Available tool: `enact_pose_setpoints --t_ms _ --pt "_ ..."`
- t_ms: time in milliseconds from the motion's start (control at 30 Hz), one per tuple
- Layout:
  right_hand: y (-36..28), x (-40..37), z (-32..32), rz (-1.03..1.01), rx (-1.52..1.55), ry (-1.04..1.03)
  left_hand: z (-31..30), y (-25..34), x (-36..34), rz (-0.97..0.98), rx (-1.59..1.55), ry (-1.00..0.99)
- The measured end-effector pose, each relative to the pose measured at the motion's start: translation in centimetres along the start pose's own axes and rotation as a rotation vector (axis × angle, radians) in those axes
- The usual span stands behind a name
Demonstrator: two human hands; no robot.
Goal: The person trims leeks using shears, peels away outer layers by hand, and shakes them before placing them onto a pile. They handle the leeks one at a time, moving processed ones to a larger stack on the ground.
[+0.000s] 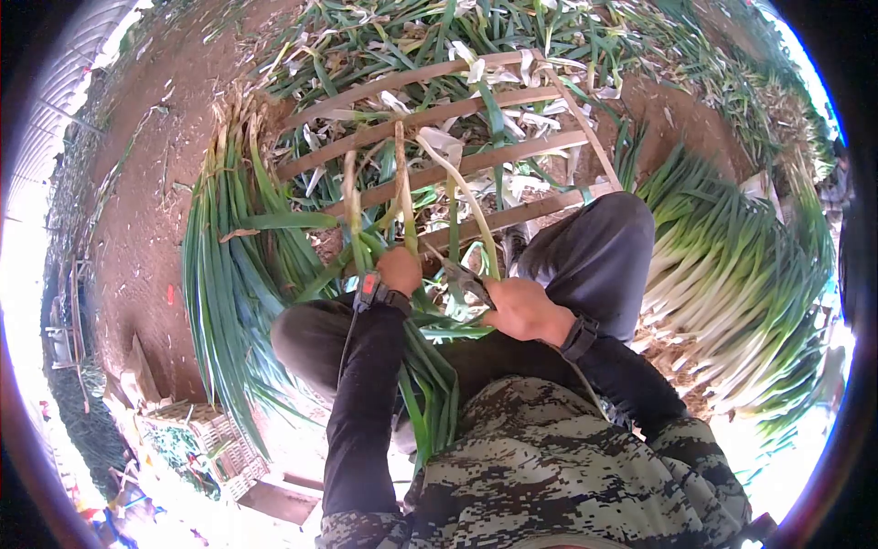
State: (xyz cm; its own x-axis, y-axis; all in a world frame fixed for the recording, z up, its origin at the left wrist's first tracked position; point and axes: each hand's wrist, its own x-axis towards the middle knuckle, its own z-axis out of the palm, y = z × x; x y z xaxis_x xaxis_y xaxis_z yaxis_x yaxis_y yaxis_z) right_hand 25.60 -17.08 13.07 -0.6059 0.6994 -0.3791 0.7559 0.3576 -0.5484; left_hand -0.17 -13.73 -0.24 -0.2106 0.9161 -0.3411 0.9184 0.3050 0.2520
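Observation:
My left hand [400, 271] is closed around a few long green onions [403, 188], their pale root ends pointing away from me over a wooden slatted rack [482, 163]. Their green leaves [428, 389] hang back across my lap. My right hand [528, 310] grips a small dark tool [465, 280] whose thin tip points toward the left hand. A curved pale stalk [465, 197] runs from the rack down to the right fingers. On the left wrist sits a small grey and red device [367, 288] with a cable running down the sleeve.
A bundle of green onions [215, 242] leans beside my left knee. To the right lies a large heap with white stems [713, 274]. Leaves and peeled white skins [384, 37] litter the ground under and beyond the rack. A woven crate [215, 444] stands at lower left.

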Motion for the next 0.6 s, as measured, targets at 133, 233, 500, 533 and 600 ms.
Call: enact_pose_setpoints --t_ms 133,233,500,533,600 --pt "0.0 1.2 0.9 0.013 -0.073 -0.02 0.8 -2.2 0.8 0.039 0.003 0.079" --pt "-0.4 1.8 1.3 -0.019 -0.09 -0.015 0.6 -1.6 1.0 -0.002 -0.028 0.194" --pt "-0.9 2.6 2.3 -0.012 -0.13 0.011 1.9 -1.1 2.2 -0.006 -0.111 0.254" --pt "-0.9 2.7 2.5 -0.006 -0.13 0.01 1.8 -1.0 2.2 -0.023 -0.162 0.23" --pt "-1.1 3.0 2.7 0.004 -0.131 0.005 1.4 -1.0 2.4 -0.064 -0.216 0.188"
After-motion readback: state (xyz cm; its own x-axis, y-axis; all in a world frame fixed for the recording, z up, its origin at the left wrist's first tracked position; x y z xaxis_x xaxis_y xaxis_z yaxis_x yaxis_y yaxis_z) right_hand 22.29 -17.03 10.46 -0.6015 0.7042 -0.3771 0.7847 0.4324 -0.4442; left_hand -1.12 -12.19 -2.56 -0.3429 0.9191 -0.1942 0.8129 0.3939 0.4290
